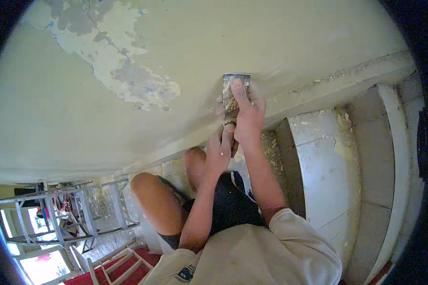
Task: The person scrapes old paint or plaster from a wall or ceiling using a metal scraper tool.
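Observation:
A paint scraper (228,89) with a wide, debris-smeared blade has its straight edge against the pale yellow-green wall (190,52). My right hand (250,118) grips it from the right, the thumb stretched up along the blade. Lower down, my left hand (218,151) is closed around the handle end. Crumbs of brownish paint lie on the blade below my thumb. To the upper left, a ragged patch of bare, paler plaster (138,78) shows where paint is gone.
A rough ledge (318,90) runs along the wall's base. Flake-strewn stair steps (323,156) rise at my right. Left of my bent knees stands a metal ladder (83,211); a wooden frame (121,268) lies on a red surface (150,256) nearby.

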`<state>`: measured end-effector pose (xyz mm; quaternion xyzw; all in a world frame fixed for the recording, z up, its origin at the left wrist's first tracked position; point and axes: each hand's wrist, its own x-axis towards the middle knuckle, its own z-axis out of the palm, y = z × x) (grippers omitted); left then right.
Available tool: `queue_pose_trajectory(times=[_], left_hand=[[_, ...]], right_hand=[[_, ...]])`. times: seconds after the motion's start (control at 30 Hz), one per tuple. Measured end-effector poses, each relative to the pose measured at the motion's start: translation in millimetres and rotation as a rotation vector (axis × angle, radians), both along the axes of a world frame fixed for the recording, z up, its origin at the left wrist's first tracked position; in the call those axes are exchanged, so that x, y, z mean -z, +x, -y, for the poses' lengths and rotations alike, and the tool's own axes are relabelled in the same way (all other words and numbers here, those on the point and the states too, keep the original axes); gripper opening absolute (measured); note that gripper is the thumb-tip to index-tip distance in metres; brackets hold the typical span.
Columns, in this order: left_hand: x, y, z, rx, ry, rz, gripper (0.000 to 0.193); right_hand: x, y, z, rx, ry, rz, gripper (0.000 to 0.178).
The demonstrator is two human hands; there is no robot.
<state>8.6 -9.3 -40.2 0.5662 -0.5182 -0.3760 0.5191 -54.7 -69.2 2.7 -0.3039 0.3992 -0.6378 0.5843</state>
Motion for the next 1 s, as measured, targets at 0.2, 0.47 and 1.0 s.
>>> queue_pose_trajectory(times=[0.2, 0.47, 1.0], left_hand=[[52.4, 10.7, -9.7, 0.061, 0.126, -0.600, 0.044], [19.2, -7.2, 1.7, 0.290, 0.118, -0.043, 0.026], [42.0, -43.6, 11.3, 0.273, 0.348, -1.060, 0.065]], right_hand=[[34.1, -19.7, -27.6, 0.020, -0.063, -0.288, 0.026], [22.3, -59.9, -27.1, 0.125, -0.525, -1.148, 0.026], [20.7, -137.6, -67.5, 0.036, -0.285, -1.508, 0.031]])
